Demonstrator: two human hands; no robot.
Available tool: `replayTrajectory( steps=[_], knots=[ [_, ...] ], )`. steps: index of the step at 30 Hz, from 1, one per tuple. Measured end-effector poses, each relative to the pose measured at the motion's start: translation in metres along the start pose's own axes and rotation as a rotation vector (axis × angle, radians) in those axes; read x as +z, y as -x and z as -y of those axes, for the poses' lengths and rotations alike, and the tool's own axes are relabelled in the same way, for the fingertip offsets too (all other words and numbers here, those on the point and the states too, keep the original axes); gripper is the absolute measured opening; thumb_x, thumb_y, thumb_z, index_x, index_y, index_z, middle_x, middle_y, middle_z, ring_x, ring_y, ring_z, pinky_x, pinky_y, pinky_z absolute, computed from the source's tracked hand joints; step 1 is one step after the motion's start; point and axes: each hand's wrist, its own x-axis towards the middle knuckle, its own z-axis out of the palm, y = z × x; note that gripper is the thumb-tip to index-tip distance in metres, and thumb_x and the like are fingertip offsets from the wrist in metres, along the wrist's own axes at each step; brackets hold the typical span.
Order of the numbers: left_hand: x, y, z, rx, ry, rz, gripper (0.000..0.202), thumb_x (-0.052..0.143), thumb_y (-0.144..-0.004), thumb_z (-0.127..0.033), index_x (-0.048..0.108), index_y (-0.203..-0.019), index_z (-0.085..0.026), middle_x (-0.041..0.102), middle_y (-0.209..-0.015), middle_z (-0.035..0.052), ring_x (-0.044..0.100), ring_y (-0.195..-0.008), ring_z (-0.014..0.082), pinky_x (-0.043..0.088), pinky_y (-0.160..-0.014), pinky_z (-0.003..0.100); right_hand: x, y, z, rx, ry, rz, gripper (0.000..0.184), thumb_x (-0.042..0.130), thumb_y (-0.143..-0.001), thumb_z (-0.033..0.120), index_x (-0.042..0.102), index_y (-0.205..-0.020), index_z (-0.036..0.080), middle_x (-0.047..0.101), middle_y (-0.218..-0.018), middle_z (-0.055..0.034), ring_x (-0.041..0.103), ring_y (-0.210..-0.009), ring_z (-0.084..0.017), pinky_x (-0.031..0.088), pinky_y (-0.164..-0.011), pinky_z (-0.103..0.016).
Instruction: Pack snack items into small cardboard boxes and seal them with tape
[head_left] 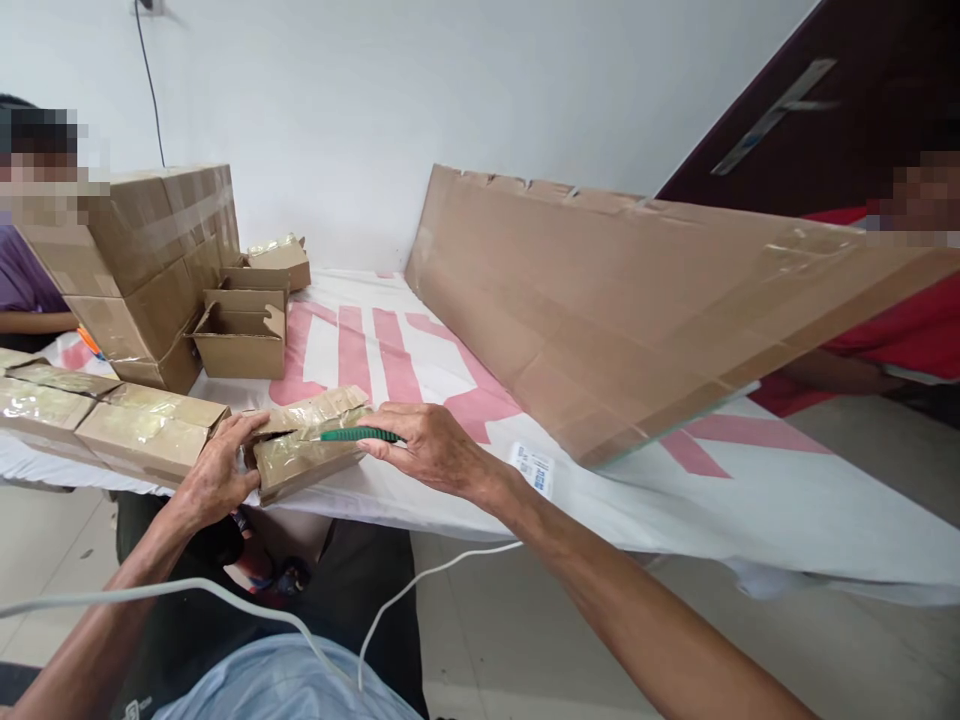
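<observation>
Gripping green tool (352,434) in right hand (429,447), lengthwise over box (309,464); touching its left end with left hand (220,472), grip unclear.

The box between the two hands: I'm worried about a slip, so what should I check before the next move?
1. Green tool gripped in the right hand: ok.
2. Left hand on the left end of the box: ok.
3. Box set well back from the table's front edge: not ok, it lies close to it.
4. Left fingers clear of the green tool: ok, a gap shows between them.
5. Tool's tip touching the box: cannot tell.
6. White cord clear of the box: ok.
</observation>
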Motion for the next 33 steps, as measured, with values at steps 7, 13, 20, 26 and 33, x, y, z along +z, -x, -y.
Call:
replayTrajectory(
  steps=[7,13,20,26,33],
  knots=[
    [0.003,0.001,0.000,-0.010,-0.007,-0.010,0.080,0.063,-0.066,-0.006,0.062,-0.145,-0.022,0.065,-0.144,0.0119,0.059,-0.139,0.0320,0.048,-0.122,0.052,-0.002,-0.025,0.007,-0.066,0.220,0.127,0.025,0.061,-0.108,0.038,0.080,-0.116,0.023,0.082,-0.101,-0.0060,0.072,-0.086,-0.020,0.044,-0.064,-0.029],
    [0.004,0.005,-0.002,0.002,-0.046,0.004,0.081,0.064,-0.068,-0.007,0.060,-0.146,-0.025,0.061,-0.147,0.0116,0.056,-0.143,0.0322,0.048,-0.122,0.052,0.002,-0.046,0.008,-0.101,0.300,0.203,0.026,0.066,-0.105,0.045,0.081,-0.118,0.027,0.081,-0.104,-0.0063,0.071,-0.089,-0.021,0.043,-0.066,-0.028],
    [0.004,0.012,-0.010,-0.025,-0.091,0.024,0.070,0.066,-0.072,-0.010,0.065,-0.140,-0.024,0.062,-0.142,0.0112,0.060,-0.138,0.0327,0.050,-0.121,0.051,0.002,-0.039,-0.007,-0.123,0.348,0.241,0.022,0.068,-0.104,0.040,0.081,-0.118,0.029,0.080,-0.095,-0.0045,0.068,-0.082,-0.019,0.034,-0.061,-0.028],
    [0.002,0.014,-0.014,-0.007,-0.105,0.040,0.071,0.066,-0.073,-0.009,0.065,-0.142,-0.025,0.061,-0.145,0.0106,0.060,-0.138,0.0316,0.052,-0.119,0.048,-0.006,-0.027,-0.022,-0.089,0.367,0.206,0.024,0.062,-0.106,0.040,0.082,-0.110,0.028,0.078,-0.090,-0.0038,0.063,-0.074,-0.017,0.027,-0.059,-0.030],
    [0.002,0.019,-0.011,-0.026,-0.121,0.032,0.068,0.067,-0.074,-0.013,0.066,-0.141,-0.026,0.059,-0.148,0.0114,0.059,-0.141,0.0324,0.049,-0.122,0.050,-0.004,-0.015,-0.034,-0.081,0.390,0.200,0.026,0.063,-0.106,0.043,0.079,-0.097,0.024,0.075,-0.084,-0.0036,0.058,-0.068,-0.016,0.021,-0.058,-0.032]
  ],
)
